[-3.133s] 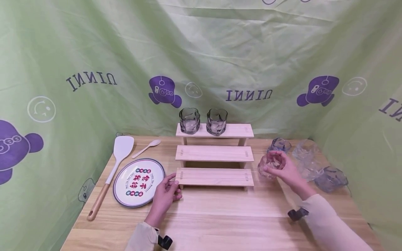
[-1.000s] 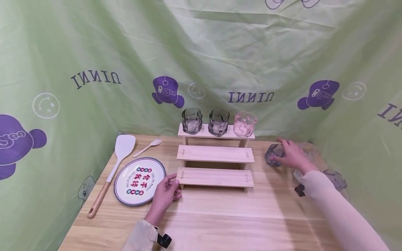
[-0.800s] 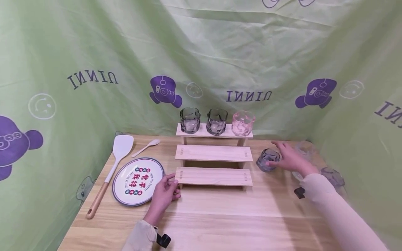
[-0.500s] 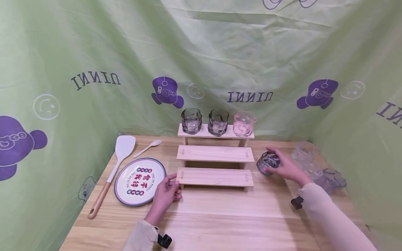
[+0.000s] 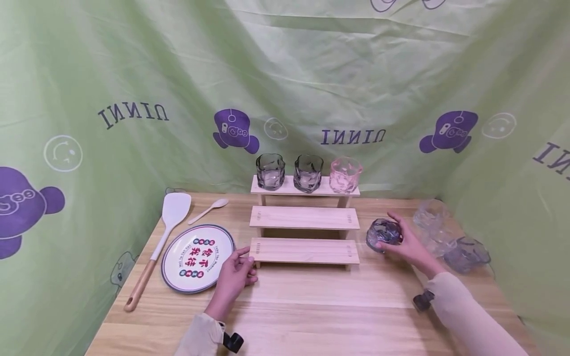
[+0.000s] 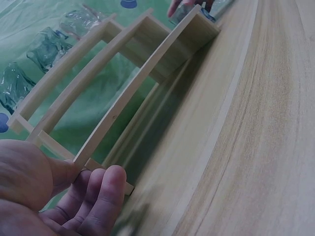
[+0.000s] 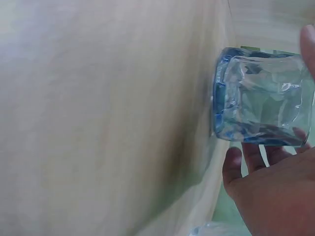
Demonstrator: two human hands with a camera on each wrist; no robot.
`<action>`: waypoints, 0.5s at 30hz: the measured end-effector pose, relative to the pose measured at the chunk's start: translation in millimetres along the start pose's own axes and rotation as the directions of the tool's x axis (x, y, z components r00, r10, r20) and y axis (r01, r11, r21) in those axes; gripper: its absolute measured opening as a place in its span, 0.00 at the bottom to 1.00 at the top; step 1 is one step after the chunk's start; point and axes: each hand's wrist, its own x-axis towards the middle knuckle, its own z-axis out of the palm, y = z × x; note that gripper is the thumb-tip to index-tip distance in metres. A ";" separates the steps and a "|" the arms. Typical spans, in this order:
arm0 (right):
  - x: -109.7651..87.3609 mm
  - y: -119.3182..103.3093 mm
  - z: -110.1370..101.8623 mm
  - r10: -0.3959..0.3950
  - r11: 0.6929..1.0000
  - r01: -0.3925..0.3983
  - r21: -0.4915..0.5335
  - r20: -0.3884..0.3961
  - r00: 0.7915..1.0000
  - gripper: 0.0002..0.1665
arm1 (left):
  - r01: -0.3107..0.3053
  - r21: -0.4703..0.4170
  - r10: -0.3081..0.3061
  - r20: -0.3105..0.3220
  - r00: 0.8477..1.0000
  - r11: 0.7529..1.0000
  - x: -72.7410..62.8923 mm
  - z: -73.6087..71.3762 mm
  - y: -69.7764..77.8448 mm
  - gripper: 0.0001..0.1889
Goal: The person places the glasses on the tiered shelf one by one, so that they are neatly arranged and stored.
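In the head view, my right hand grips a blue-tinted drinking glass to the right of a three-step wooden display stand. Seen from the right wrist, thumb and fingers lie on opposite sides of that faceted glass, close to the wooden tabletop. My left hand pinches the left end of the stand's lowest step, thumb above and curled fingers beneath, as the left wrist view shows at the step's edge. Along the top step stand two smoky grey glasses and a pink glass.
Several other glasses, clear ones and a grey-blue one, cluster at the table's right edge. On the left lie a printed plate, a white spatula with a wooden handle and a small spoon. Green cloth hangs behind.
The pink glass, earlier in the right hand, now stands on the top step. The right hand has since taken the blue glass and drawn it nearer the front. The left hand has stayed put.
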 end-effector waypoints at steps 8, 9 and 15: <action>-1.8 2.1 3.3 0.013 0.999 -0.013 0.037 0.009 1.000 0.74 | -0.001 -0.003 0.001 0.004 1.000 1.000 -0.5 -1.4 2.3 0.23; -2.2 2.9 3.5 0.018 0.999 -0.019 0.049 0.016 1.000 0.75 | -0.001 -0.001 0.001 0.008 1.000 1.000 -0.6 -1.4 2.5 0.23; -3.4 10.8 3.4 0.003 0.994 -0.009 0.113 0.052 0.999 0.66 | 0.002 0.010 -0.002 0.012 1.000 1.000 -1.0 -0.8 3.7 0.22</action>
